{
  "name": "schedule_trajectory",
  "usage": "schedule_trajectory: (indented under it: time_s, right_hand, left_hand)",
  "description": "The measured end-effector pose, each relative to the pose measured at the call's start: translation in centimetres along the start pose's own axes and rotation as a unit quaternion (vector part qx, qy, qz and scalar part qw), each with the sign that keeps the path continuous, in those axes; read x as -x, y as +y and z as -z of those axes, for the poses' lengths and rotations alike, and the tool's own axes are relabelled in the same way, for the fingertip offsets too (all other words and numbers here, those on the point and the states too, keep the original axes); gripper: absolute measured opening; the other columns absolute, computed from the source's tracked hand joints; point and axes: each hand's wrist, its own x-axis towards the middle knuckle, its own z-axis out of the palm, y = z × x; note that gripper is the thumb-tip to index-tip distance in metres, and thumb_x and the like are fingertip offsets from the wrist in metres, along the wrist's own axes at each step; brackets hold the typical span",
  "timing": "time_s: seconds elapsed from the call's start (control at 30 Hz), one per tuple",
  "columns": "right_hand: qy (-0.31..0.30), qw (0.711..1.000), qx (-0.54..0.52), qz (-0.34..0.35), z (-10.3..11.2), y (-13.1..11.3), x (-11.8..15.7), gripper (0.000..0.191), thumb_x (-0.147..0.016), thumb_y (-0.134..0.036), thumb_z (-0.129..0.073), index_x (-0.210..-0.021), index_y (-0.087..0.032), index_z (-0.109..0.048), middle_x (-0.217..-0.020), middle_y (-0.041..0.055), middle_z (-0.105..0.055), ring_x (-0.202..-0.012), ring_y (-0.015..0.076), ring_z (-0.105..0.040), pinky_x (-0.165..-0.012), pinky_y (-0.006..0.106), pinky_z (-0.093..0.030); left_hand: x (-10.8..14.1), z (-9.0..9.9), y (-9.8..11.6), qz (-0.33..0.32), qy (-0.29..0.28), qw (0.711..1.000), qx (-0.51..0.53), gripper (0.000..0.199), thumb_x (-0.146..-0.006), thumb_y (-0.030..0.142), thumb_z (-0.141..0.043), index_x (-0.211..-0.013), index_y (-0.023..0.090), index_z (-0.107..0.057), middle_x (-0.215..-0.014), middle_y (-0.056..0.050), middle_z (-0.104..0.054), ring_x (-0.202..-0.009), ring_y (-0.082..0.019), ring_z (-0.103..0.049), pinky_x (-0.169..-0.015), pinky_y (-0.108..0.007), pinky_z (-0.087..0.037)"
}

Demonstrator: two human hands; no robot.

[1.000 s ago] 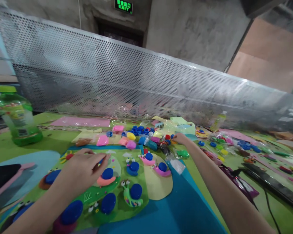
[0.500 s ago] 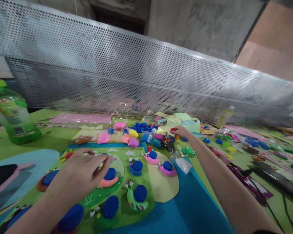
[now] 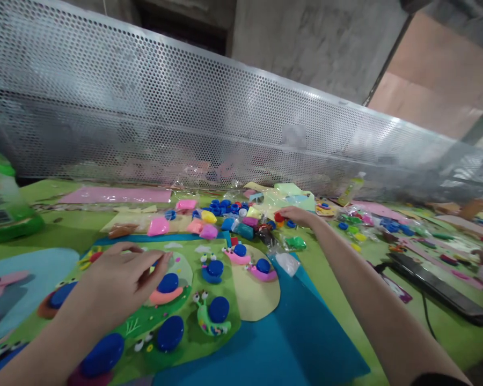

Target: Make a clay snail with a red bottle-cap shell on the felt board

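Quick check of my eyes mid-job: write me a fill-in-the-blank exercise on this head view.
1. At the fingertips of the right hand is a small ____ piece.
2. The person's ____ hand is nearer the salmon-bodied snail.
3. The green-bodied snail carries a ____ shell.
4. The cream paper patch bears ____ snails.

Missing words: red; left; blue; two.
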Motion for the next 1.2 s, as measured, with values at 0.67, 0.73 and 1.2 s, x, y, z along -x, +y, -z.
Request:
schedule_trajectory:
  time_s: [0.67,0.73,1.2]
  right_hand:
    - [0.156,0.985,-0.009,-0.076,-1.2,-1.5,3.2,0.030,-0.087,-0.032,-0.049,-0.111,-0.015,-0.052,-0.109,0.0071,-0.054,-0.092,0.0180,-0.056,-0.078,0.038,-0.048]
    - [0.151,0.986,-0.036,-0.056,-1.2,-1.8,5.2,0.029,-0.088,-0.034,-0.047,-0.109,-0.014,-0.052,-0.107,0.0065,-0.056,-0.091,0.0174,-0.056,-0.078,0.037,-0.048]
    - [-0.273,0.935,-0.120,0.190,-1.5,-5.2,14.3,0.021,-0.068,-0.029,-0.065,-0.085,-0.016,-0.060,-0.088,0.0046,-0.068,-0.084,0.0169,-0.064,-0.074,0.027,-0.049]
  left_hand:
    - [0.1,0.4,0.0,-0.087,0.023,0.995,-0.042,0.034,-0.089,0.025,-0.033,-0.071,0.016,-0.062,-0.042,0.001,-0.053,-0.048,-0.018,-0.051,-0.065,-0.037,-0.043]
    - [0.1,0.5,0.0,-0.085,0.013,0.996,-0.035,0.036,-0.089,0.025,-0.032,-0.068,0.018,-0.060,-0.042,0.002,-0.053,-0.043,-0.016,-0.048,-0.068,-0.037,-0.042]
    - [-0.1,0.2,-0.7,-0.027,0.025,0.996,-0.083,0.040,-0.087,0.032,-0.037,-0.051,0.021,-0.050,-0.038,0.001,-0.045,-0.047,-0.018,-0.049,-0.059,-0.031,-0.039]
